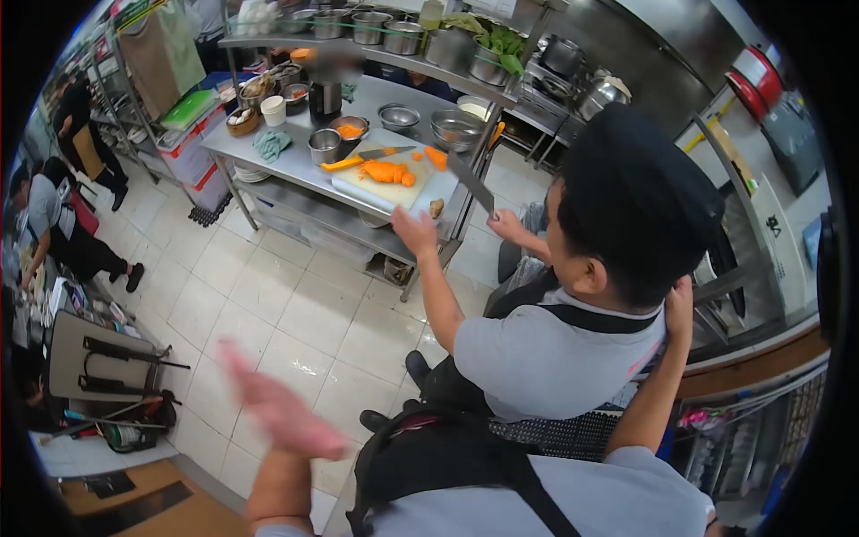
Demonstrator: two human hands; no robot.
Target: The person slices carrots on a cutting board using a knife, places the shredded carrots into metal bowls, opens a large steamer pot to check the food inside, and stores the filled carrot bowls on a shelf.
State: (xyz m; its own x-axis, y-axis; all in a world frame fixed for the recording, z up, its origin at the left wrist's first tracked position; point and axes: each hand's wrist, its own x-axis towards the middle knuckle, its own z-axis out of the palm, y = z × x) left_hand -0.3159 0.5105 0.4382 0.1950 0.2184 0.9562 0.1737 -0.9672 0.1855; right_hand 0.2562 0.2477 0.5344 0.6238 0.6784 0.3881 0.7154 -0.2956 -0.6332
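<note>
Desk: What's shown, & where's the work?

Photog: Bright-orange cut vegetable pieces [389, 173] are spread on a white rectangular cutting board [365, 191], set on a stainless-steel worktable [302, 172] in a busy kitchen. Beside them a yellow-handled knife [340, 165] is laid.

Desk: Wearer's hands?

Photog: L hand [282, 407] is raised over the pale-tiled floor [295, 309], well apart from the table; it's blurred, but the palm is held flat w/ fingers extended. R hand [680, 309] is placed by the neck & shoulder of a grey-shirted, black-capped co-worker [559, 353]; its fingers are partly hidden, so whether they're curled or straight, or touching, can't be told.

Desk: Co-worker's hands?

Photog: By the co-worker's R hand [508, 224], a broad-bladed steel cleaver [472, 185] is gripped, fingers closed round the handle. The co-worker's L hand [414, 231] is held nr the table's front edge; contact can't be told.

Desk: Bkgd?

Photog: A crumpled teal cloth [271, 145] & round steel bowls [456, 131] are set about the board; leafy greens [503, 46] are kept on the shelf above.
</note>
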